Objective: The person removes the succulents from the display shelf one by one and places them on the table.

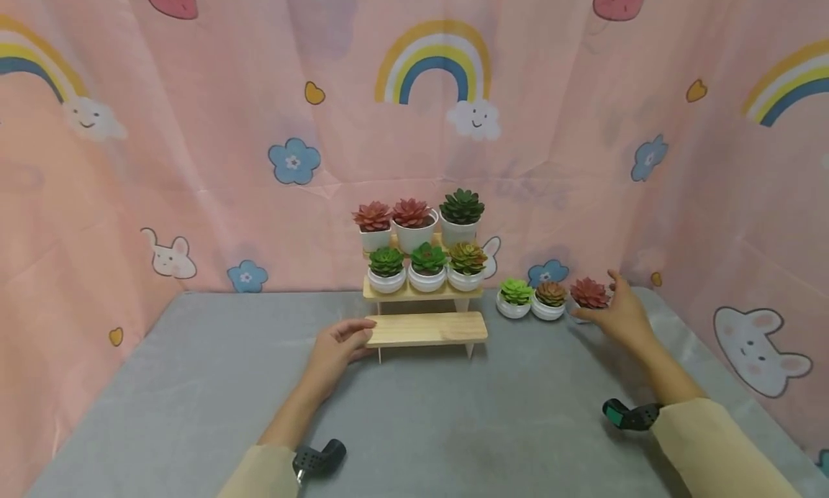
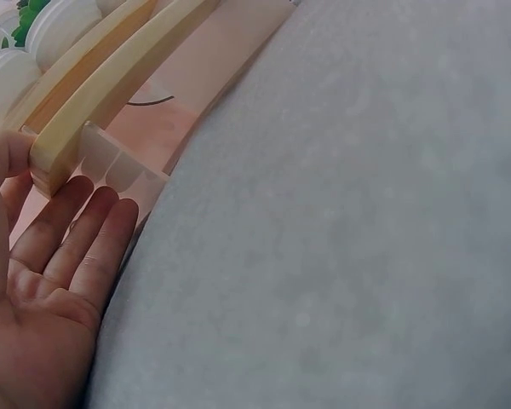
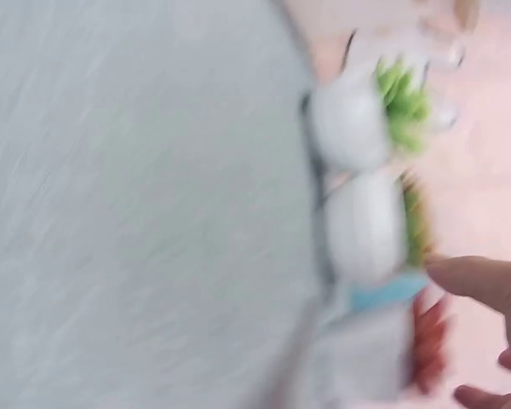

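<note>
My left hand point(image 1: 333, 350) grips the left end of the lowest board point(image 1: 427, 329) of a stepped wooden plant stand. In the left wrist view the thumb is at the board's edge and the fingers point(image 2: 98, 247) reach beneath it, beside a clear support leg point(image 2: 123, 162). Over at the right, my right hand point(image 1: 624, 318) spreads its thumb and fingers around a red succulent point(image 1: 588, 293) in a white pot point(image 3: 362, 358). The right wrist view is blurred; there the fingertips are close to the plant's leaves. Nothing stands on the lowest board.
A light green succulent point(image 1: 516, 293) and a brownish one point(image 1: 550, 295) stand in white pots left of the red one. The stand's middle board point(image 1: 414, 292) and top board carry several potted succulents. Behind the grey tabletop point(image 1: 220, 383) hangs a pink patterned curtain point(image 1: 214, 109).
</note>
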`<state>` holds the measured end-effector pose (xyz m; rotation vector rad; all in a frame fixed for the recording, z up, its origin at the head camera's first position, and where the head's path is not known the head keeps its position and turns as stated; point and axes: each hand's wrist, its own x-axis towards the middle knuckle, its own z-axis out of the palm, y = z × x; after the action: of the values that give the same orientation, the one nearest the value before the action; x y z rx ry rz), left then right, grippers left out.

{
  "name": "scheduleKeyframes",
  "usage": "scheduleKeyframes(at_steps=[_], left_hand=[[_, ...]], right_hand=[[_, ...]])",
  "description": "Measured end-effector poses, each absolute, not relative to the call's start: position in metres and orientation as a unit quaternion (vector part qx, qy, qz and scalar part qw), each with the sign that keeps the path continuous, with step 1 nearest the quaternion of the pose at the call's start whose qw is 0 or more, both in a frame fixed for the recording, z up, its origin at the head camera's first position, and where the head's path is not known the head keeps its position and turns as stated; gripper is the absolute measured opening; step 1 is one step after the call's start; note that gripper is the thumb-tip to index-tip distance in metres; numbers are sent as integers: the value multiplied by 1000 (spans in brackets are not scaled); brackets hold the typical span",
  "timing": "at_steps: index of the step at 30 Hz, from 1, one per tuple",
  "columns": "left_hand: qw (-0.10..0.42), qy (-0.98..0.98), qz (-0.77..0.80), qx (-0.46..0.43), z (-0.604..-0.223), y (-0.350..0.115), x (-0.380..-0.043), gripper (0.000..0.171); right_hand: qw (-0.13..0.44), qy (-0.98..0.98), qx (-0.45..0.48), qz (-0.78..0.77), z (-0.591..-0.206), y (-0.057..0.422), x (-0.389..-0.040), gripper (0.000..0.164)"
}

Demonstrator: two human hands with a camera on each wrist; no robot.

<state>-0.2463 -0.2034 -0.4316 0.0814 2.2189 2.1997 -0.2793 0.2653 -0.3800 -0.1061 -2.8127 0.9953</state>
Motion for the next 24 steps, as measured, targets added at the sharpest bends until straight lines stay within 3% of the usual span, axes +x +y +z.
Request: scheduleKeyframes(at_steps=[5, 15, 24], left_hand=[[-1, 713, 701, 27, -432, -202, -245, 26], [8, 715, 698, 26, -432, -202, -244, 26], [6, 711, 703, 23, -434, -203, -245, 26]], right_hand=[[156, -930, 25, 333, -341, 230, -266, 97], [174, -893, 139, 392, -319, 152, -265, 71], [137, -874, 149, 441, -334, 98, -273, 80]])
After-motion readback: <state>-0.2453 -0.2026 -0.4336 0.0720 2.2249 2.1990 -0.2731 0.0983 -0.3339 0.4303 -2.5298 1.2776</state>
